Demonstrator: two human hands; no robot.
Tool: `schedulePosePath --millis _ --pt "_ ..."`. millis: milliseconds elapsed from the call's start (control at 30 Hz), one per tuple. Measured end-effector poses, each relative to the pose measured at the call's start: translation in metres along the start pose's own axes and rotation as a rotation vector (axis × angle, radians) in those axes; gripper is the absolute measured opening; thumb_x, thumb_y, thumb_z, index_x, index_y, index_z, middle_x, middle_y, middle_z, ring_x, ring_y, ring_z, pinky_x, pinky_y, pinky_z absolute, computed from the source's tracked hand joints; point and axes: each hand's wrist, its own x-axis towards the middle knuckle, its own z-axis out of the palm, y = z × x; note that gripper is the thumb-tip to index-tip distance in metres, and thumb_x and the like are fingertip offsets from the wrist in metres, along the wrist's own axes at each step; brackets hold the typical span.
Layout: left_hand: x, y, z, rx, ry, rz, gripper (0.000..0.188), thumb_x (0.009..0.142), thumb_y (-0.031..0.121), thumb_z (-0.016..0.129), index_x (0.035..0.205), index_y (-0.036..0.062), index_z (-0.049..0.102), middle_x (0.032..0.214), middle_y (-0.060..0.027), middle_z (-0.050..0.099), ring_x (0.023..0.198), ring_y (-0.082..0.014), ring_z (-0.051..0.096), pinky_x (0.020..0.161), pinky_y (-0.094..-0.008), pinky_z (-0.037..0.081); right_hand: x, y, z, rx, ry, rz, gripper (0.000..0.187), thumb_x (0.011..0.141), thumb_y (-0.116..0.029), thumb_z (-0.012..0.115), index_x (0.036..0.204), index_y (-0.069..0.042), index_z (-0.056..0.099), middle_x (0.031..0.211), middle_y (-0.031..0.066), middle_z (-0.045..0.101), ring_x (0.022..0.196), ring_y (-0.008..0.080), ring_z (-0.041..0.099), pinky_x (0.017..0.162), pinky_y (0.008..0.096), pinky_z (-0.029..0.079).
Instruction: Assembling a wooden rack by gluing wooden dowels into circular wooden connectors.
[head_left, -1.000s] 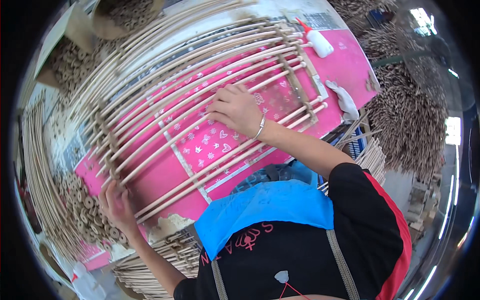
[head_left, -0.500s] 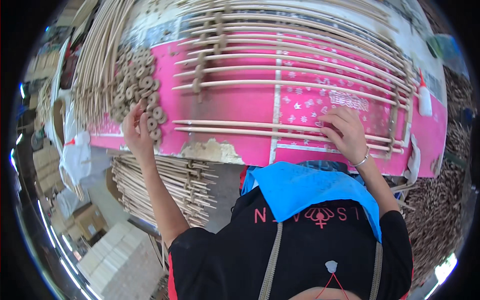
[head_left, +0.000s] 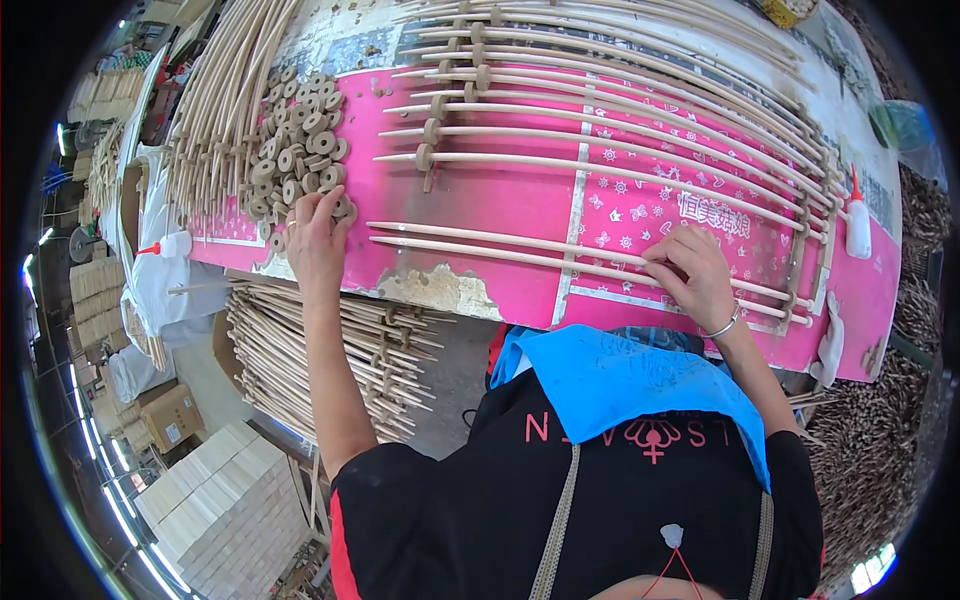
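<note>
My left hand (head_left: 316, 245) is at the near right edge of a pile of brown wooden rings (head_left: 288, 160). Its fingers curl down among the rings, and the back of the hand hides whatever they hold. Over on the right, my right hand (head_left: 693, 275) pinches a thin wooden rod (head_left: 540, 243) near the front of the pink tabletop (head_left: 450, 210). A second rod lies almost parallel, just in front of or beside it. Beyond them, several pointed rods (head_left: 560, 165) lie in a row, with wooden rings on their left parts.
A bundle of ringed rods (head_left: 205, 140) lies left of the pile. White bottles with red tips stand at right (head_left: 858, 228) and lie at left (head_left: 172, 246). More ringed rods (head_left: 320, 350) are stacked below the table edge. The table's front edge (head_left: 450, 292) is chipped.
The whole view has shifted slightly. My left hand has moved a little to the right at the ring pile. My right hand stays at the near rods, which look unmoved.
</note>
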Motion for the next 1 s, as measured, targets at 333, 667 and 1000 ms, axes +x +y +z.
schedulePosePath --millis 333,667,1000 --pt "0.001 0.009 0.001 0.102 0.019 0.059 0.044 0.086 0.021 0.079 0.129 0.0196 0.069 0.125 -0.0038 0.064 0.115 -0.0270 0.063 0.095 -0.0449 0.044 -0.001 0.001 0.004 0.003 0.032 0.002 0.009 0.086 -0.014 0.077 0.091 -0.007 0.074 0.084 0.0056 0.062 0.081 0.0245 0.058 0.075 0.0389 0.044" --pt "0.004 -0.003 -0.001 -0.137 -0.011 0.075 0.045 0.089 0.002 0.070 0.133 0.0108 0.067 0.124 -0.0108 0.065 0.115 -0.0327 0.063 0.099 -0.0426 0.050 -0.002 0.003 0.005 0.036 0.051 0.025 0.009 0.086 -0.014 0.077 0.091 -0.007 0.074 0.084 0.0057 0.063 0.079 0.0234 0.058 0.074 0.0383 0.043" --pt "-0.004 0.009 -0.012 -1.010 -0.073 -0.282 0.040 0.104 0.009 0.064 0.144 0.0062 0.064 0.125 -0.0019 0.067 0.104 -0.0098 0.064 0.089 -0.0258 0.051 0.000 -0.013 -0.006 0.258 0.081 0.160 0.009 0.091 -0.002 0.073 0.099 0.001 0.073 0.089 0.0083 0.064 0.074 0.0183 0.065 0.063 0.0313 0.051"
